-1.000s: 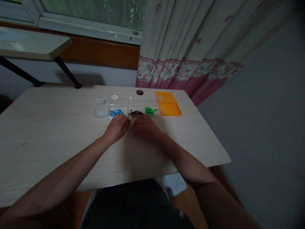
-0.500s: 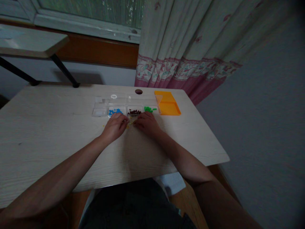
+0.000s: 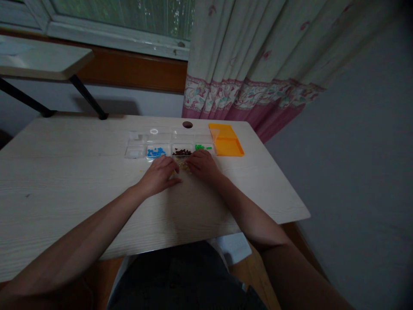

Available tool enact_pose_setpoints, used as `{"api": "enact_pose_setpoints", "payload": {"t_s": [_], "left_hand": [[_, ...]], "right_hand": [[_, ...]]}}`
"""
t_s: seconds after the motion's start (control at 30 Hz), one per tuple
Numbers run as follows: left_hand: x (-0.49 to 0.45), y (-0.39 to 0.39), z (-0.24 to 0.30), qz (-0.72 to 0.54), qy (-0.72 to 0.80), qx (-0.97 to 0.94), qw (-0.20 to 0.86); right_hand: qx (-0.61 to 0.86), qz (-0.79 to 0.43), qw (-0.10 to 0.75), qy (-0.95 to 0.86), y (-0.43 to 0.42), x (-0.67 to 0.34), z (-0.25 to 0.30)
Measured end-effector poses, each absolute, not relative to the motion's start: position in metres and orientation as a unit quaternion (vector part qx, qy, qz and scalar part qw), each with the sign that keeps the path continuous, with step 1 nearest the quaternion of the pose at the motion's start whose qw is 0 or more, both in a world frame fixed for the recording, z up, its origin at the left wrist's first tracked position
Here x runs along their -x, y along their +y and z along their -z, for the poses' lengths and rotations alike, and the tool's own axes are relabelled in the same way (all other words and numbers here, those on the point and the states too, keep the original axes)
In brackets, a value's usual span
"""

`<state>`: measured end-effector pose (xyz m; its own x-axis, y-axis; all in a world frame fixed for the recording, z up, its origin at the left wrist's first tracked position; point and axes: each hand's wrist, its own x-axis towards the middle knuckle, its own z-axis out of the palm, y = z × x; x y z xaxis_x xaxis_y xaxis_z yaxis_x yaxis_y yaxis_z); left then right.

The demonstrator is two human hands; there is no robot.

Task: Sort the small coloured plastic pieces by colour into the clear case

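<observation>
My left hand (image 3: 160,174) lies palm down on the pale wooden table (image 3: 80,181), fingers stretched flat toward a small heap of yellow bits (image 3: 182,165). My right hand (image 3: 202,165) rests beside it with fingers curled over the same heap; what they hold, if anything, is hidden. Just beyond both hands stands a clear compartment box (image 3: 137,145) holding blue pieces (image 3: 156,152), dark brown pieces (image 3: 182,151) and green pieces (image 3: 201,147).
An orange tray (image 3: 226,141) lies right of the clear box near the table's far right corner. A round cable hole (image 3: 187,124) is at the back edge. A second table (image 3: 38,58) and a curtain (image 3: 251,64) stand behind.
My left hand has flattened out and slid slightly toward me. My right hand has moved a little away, closer to the box. The yellow bits now show between the hands.
</observation>
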<state>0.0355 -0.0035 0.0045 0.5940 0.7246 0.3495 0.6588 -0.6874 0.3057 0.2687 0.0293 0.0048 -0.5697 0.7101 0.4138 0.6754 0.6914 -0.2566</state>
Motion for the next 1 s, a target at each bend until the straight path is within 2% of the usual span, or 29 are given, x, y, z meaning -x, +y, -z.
{"api": "enact_pose_setpoints", "payload": {"t_s": [0.23, 0.47, 0.6, 0.83, 1.0], "left_hand": [[-0.034, -0.002, -0.004, -0.229, 0.454, -0.861, 0.011], [-0.034, -0.001, -0.006, -0.255, 0.455, -0.853, 0.026], [-0.031, 0.0, -0.005, -0.276, 0.459, -0.844, 0.025], [-0.03, -0.003, -0.012, -0.261, 0.445, -0.856, 0.029], [-0.026, -0.004, -0.019, -0.224, 0.392, -0.892, 0.029]], "right_hand": [[0.368, -0.041, 0.205, -0.906, 0.027, -0.27, -0.005], [0.366, 0.008, 0.183, -0.912, 0.021, -0.264, -0.009], [0.377, -0.003, 0.203, -0.904, 0.019, -0.261, -0.01], [0.407, -0.059, 0.286, -0.866, 0.025, -0.26, -0.004], [0.441, -0.078, 0.287, -0.847, 0.024, -0.259, -0.005]]}}
